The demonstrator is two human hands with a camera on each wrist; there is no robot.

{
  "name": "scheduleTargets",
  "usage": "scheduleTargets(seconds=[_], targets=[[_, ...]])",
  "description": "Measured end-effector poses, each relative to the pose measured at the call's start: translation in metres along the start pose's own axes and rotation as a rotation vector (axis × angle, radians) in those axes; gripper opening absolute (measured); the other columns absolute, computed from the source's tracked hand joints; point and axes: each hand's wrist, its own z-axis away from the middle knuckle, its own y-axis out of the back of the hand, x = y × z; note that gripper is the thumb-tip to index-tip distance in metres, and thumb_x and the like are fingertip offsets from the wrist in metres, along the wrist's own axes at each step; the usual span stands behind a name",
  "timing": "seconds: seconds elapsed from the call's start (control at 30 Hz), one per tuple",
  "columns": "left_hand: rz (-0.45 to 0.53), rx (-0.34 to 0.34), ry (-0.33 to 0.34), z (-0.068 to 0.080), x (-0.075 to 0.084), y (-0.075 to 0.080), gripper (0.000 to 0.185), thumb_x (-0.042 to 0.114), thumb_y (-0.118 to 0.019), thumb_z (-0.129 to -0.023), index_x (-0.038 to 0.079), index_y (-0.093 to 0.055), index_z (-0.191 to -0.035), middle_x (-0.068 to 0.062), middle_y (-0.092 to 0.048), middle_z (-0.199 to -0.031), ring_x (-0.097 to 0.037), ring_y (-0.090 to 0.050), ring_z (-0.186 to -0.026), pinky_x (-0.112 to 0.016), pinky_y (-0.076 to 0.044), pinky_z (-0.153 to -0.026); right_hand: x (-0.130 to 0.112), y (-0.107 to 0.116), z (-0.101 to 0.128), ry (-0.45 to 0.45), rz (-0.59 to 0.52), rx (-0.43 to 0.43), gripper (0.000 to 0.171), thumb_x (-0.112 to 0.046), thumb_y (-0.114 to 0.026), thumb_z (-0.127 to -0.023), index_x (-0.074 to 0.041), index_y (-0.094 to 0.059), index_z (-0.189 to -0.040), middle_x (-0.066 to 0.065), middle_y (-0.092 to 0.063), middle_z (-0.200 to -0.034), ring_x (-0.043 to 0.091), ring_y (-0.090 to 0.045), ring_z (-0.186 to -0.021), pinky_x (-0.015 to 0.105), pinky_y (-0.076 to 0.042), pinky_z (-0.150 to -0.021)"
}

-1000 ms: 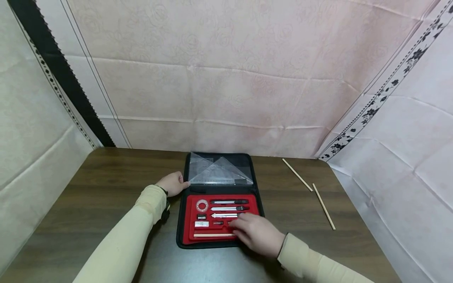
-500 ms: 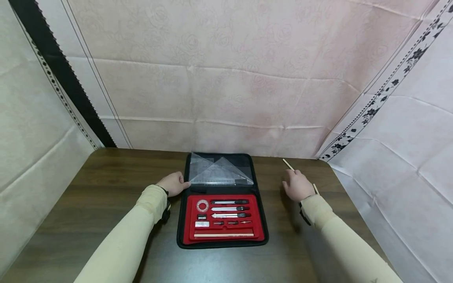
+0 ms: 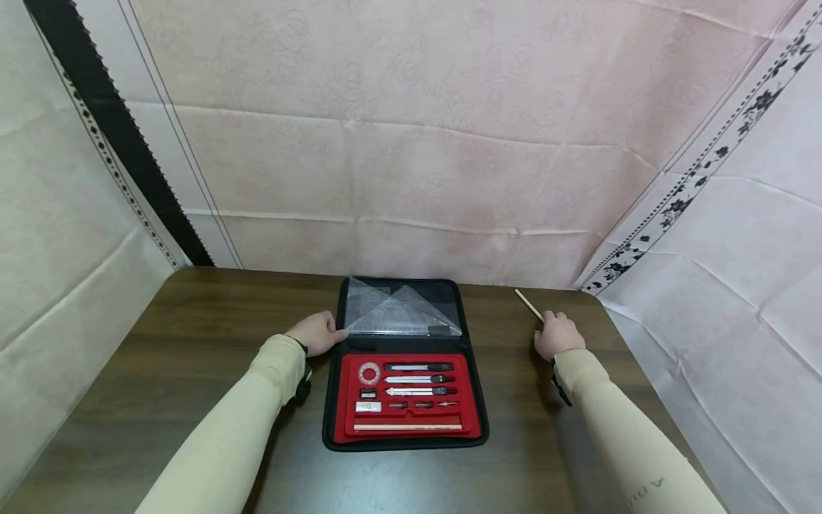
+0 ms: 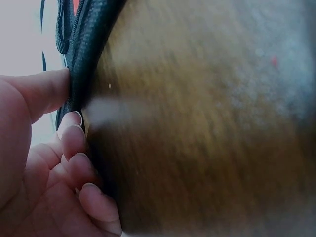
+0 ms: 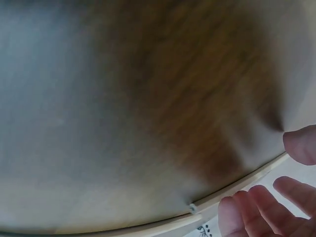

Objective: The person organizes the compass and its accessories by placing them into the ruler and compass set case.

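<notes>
In the head view, my left hand (image 3: 316, 333) is at the left edge of an opened black zip case (image 3: 332, 396). The left wrist view shows its thumb and fingertips pinching the case's edge (image 4: 81, 69). My right hand (image 3: 557, 335) is over the right side of the table, at two plain wooden pencils. One pencil (image 3: 529, 303) sticks out past the fingers in the head view; the hand and wrist hide the other. In the right wrist view, the thumb is apart from the spread fingers, with a pencil (image 5: 237, 185) between them and the second pencil (image 5: 153, 228) end to end with it.
The case's red tray (image 3: 411, 412) holds compass pieces, a white ring, a sharpener, an eraser (image 3: 368, 407) and a pencil (image 3: 407, 427). Clear set squares (image 3: 401, 314) lie in the lid. Cloth walls (image 3: 411, 143) border the wooden table (image 3: 218, 321) at the back and sides.
My right hand has left the red tray and moved right and away from me to the loose pencils, shifting slightly right over the last half second. My left hand stays at the case's edge.
</notes>
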Motion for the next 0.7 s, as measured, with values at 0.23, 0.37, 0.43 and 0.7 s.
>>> scheduleTargets(seconds=[0.23,0.37,0.43,0.7], targets=[[0.009,-0.010,-0.003,0.000,0.000,0.001,0.032,0.034,-0.061,-0.095,0.007,-0.050,-0.083,-0.007,-0.050,-0.069,-0.021,-0.048,-0.063,-0.032,-0.038,-0.057,0.001,0.000,0.000,0.020,0.022,0.004,0.039,-0.013,-0.053,-0.091,0.010,-0.052,-0.123,0.033,-0.052,-0.112,0.052,-0.049,-0.104,0.061,-0.041,-0.088],[0.006,-0.004,-0.009,0.000,-0.001,0.001,0.032,0.034,-0.062,-0.095,0.007,-0.050,-0.082,-0.008,-0.050,-0.069,-0.021,-0.049,-0.064,-0.032,-0.038,-0.058,0.000,-0.002,-0.001,0.050,0.037,0.014,0.032,-0.010,-0.052,-0.091,0.013,-0.056,-0.113,0.033,-0.053,-0.106,0.052,-0.051,-0.099,0.060,-0.041,-0.088],[0.003,-0.003,-0.012,-0.001,-0.001,0.000,0.032,0.034,-0.062,-0.095,0.007,-0.050,-0.082,-0.008,-0.050,-0.069,-0.021,-0.049,-0.064,-0.032,-0.038,-0.058,0.000,-0.003,-0.002,0.055,0.034,0.025,0.028,-0.008,-0.052,-0.091,0.013,-0.058,-0.108,0.032,-0.054,-0.103,0.052,-0.052,-0.096,0.059,-0.042,-0.086],[0.002,-0.004,0.005,-0.003,-0.003,-0.001,0.032,0.034,-0.061,-0.095,0.007,-0.050,-0.082,-0.007,-0.050,-0.069,-0.021,-0.048,-0.063,-0.032,-0.038,-0.058,0.003,-0.010,-0.003,0.055,0.014,0.098,0.015,-0.005,-0.053,-0.090,0.008,-0.058,-0.094,0.028,-0.056,-0.092,0.050,-0.056,-0.087,0.058,-0.045,-0.078]])
